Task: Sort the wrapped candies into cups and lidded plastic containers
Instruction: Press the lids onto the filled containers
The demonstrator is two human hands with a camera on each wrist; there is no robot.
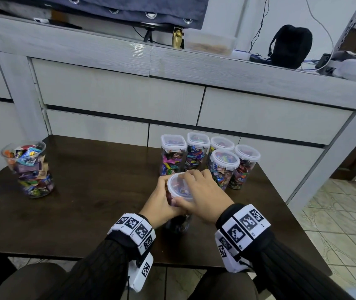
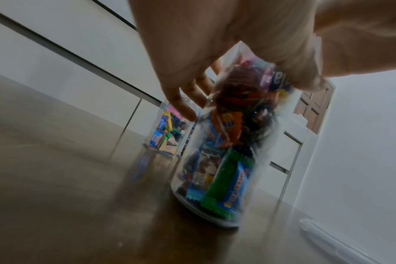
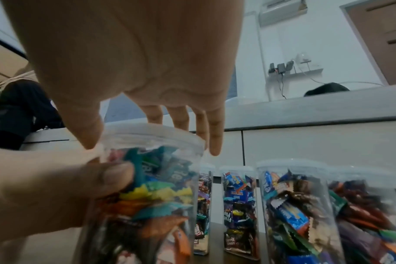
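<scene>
We are at the lid-closing step, near the middle of the tabletop and a bit toward its front edge. Our left hand (image 1: 161,205) wraps round the upper body of the round jar (image 2: 217,160), thumb and fingers curled on the clear wall, likely to stop it from twisting or tipping while the top gets pressed. Our right hand (image 1: 203,197) sits over the lid (image 1: 178,187), thumb on the near rim and fingers draped over the far rim, so it grips the lid from above; whether the lid is fully seated we cannot tell. The jar stands upright on the tabletop (image 1: 90,191), packed with wrapped candies (image 3: 156,192). Five closed jars (image 1: 196,154) stand clustered just behind it toward the back edge, right of centre, probably parked there as finished. An open cup (image 1: 28,168) full of candies stands well apart near the left edge, with no lid on it. Most of the sorting looks done.
</scene>
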